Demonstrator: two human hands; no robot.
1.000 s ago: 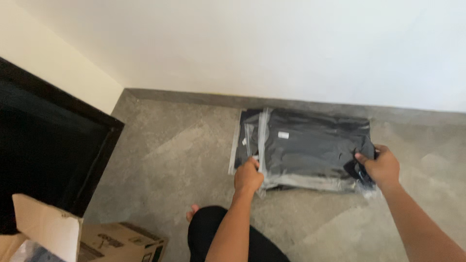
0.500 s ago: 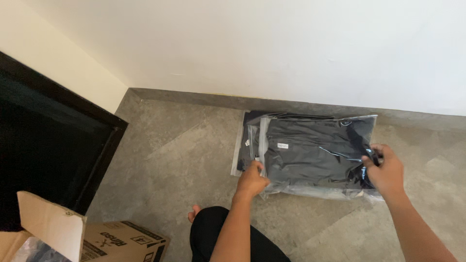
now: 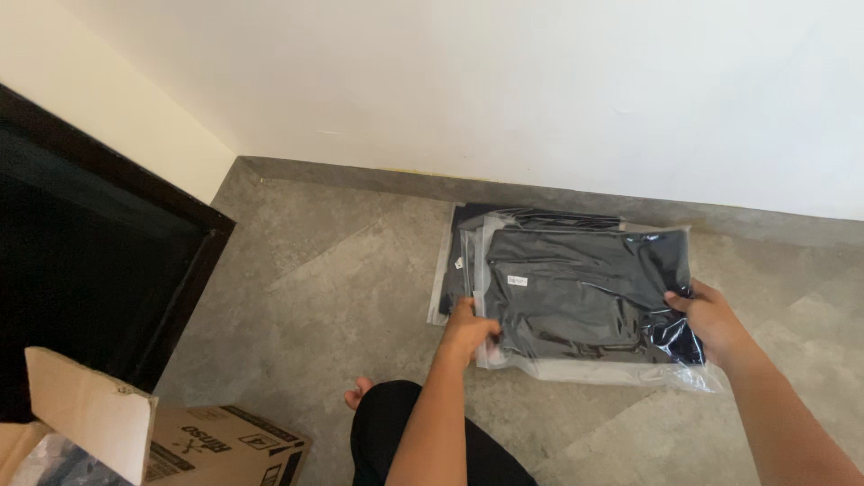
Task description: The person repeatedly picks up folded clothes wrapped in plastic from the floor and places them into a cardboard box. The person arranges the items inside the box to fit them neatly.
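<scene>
A clear plastic bag with a folded black garment (image 3: 580,292) lies on top of a small stack of similar bagged dark garments (image 3: 454,265) on the grey stone floor, near the wall. My left hand (image 3: 468,328) grips the top bag's near left edge. My right hand (image 3: 706,315) holds its right edge, fingers curled over the plastic. A small white label shows on the garment near its left side.
An open cardboard box (image 3: 162,432) with a raised flap stands at the lower left. A dark doorway with a black frame (image 3: 193,261) fills the left. A white wall (image 3: 540,90) with a grey skirting runs behind the stack. My black-trousered knee (image 3: 405,432) and toes are below.
The top bag has settled flatter on the stack and shifted slightly toward me. Both hands have kept hold of its edges.
</scene>
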